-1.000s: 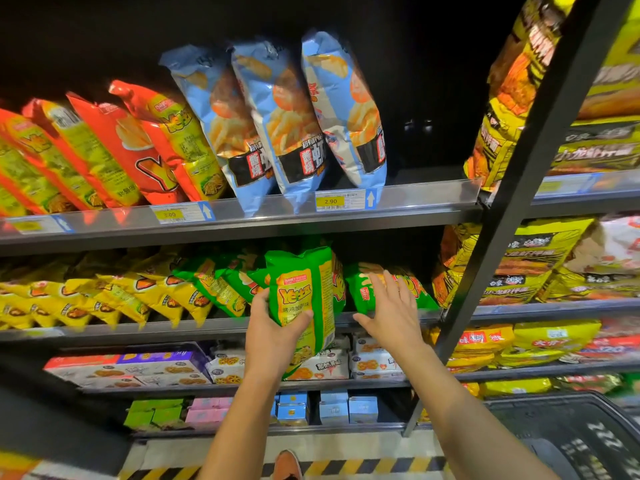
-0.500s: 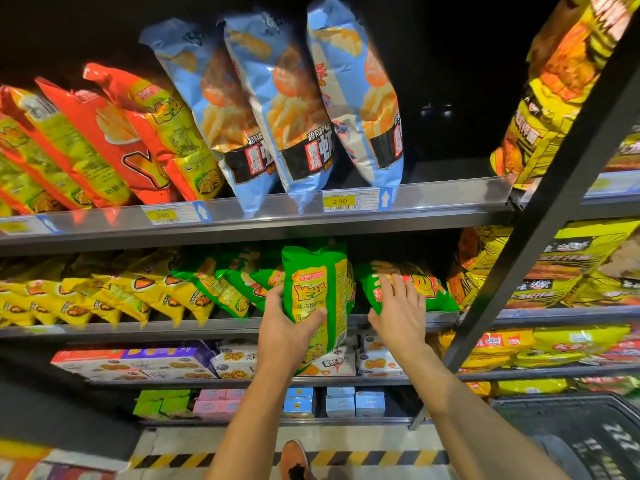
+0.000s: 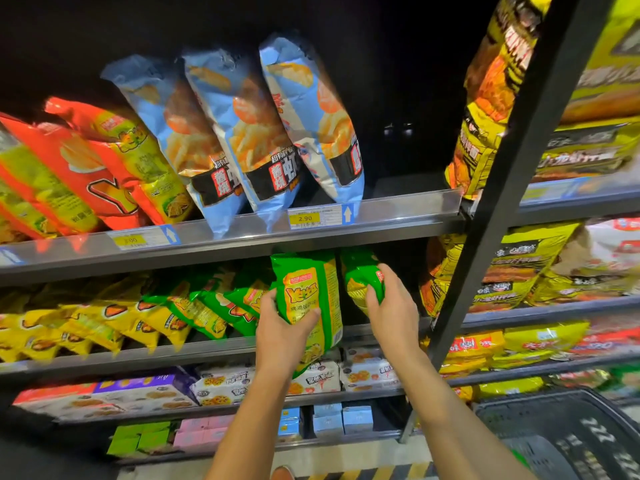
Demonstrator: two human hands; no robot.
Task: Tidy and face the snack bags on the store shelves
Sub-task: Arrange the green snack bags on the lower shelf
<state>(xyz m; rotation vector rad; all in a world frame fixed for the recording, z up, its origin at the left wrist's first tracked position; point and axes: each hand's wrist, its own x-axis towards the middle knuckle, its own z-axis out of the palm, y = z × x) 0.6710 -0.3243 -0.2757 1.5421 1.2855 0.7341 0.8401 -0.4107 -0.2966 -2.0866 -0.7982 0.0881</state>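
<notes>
On the second shelf (image 3: 207, 353) my left hand (image 3: 282, 329) grips an upright green and yellow snack bag (image 3: 310, 299) by its lower left side, its front facing me. Just to the right, my right hand (image 3: 393, 308) holds a second green bag (image 3: 362, 275), fingers curled over its front. That bag stands at the right end of the row, partly hidden by my hand. More green bags (image 3: 221, 303) lean to the left of them, then yellow bags (image 3: 86, 323).
The top shelf (image 3: 242, 233) carries leaning blue bags (image 3: 263, 133) and red bags (image 3: 90, 168). A black upright post (image 3: 502, 188) rises at the right, with yellow bags (image 3: 512, 271) behind it. Boxed snacks (image 3: 138, 393) fill lower shelves. A black basket (image 3: 561, 438) sits bottom right.
My right hand has gone from lying flat on the fallen green bag to gripping it and raising it upright. My left hand keeps holding its bag, now a little higher.
</notes>
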